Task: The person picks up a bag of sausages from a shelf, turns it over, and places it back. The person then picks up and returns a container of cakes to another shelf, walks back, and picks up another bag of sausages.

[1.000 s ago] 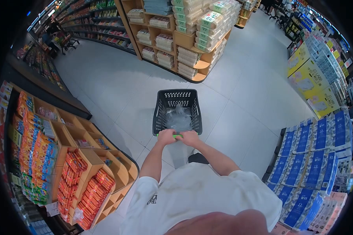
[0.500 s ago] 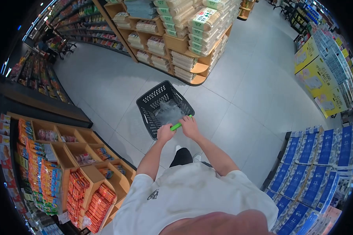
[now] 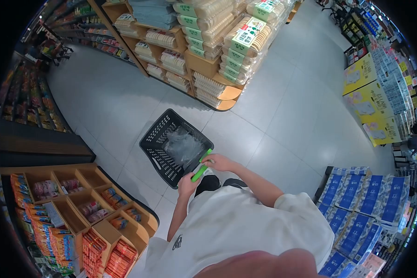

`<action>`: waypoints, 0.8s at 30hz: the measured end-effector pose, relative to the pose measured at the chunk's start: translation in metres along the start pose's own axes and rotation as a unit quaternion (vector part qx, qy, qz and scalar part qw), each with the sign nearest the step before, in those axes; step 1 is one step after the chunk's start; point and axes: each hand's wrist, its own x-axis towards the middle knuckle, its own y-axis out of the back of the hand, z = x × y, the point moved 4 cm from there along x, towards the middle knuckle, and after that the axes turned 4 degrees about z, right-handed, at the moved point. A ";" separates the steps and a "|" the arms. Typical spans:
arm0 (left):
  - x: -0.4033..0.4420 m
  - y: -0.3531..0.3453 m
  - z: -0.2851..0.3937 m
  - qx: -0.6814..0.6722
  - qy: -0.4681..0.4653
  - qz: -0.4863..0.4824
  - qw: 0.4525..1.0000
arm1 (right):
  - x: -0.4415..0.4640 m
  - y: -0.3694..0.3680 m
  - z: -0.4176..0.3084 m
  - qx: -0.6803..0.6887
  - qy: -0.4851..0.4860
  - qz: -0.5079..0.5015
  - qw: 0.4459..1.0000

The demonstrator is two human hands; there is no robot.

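A black shopping basket with perforated walls is in front of my body, tilted with its opening toward me. Crumpled clear plastic bags lie inside it. Its bright green handle runs along the near side. My left hand is closed around the handle's lower end. My right hand has its fingers curled on the handle nearer the upper end.
A wooden shelf with stacked packaged goods stands ahead. At lower left is a wooden snack display. Blue-and-white packs are piled at lower right, and yellow cartons stand farther right. Grey tiled floor runs between them.
The basket and both hands have shifted left and slightly down in view, and the green handle has turned steeper. The shelves have shifted as my view moved. Both hands stay on the handle.
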 end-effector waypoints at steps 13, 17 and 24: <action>0.094 0.074 0.075 -0.273 0.086 0.210 0.935 | 0.118 0.505 0.008 0.315 -0.121 0.414 0.845; 0.171 0.065 0.167 -0.374 0.021 0.283 0.883 | 0.158 0.550 0.022 0.312 -0.136 0.334 0.879; 0.280 0.036 0.343 -0.408 -0.092 0.138 0.898 | 0.179 0.555 0.030 0.335 -0.090 0.325 0.880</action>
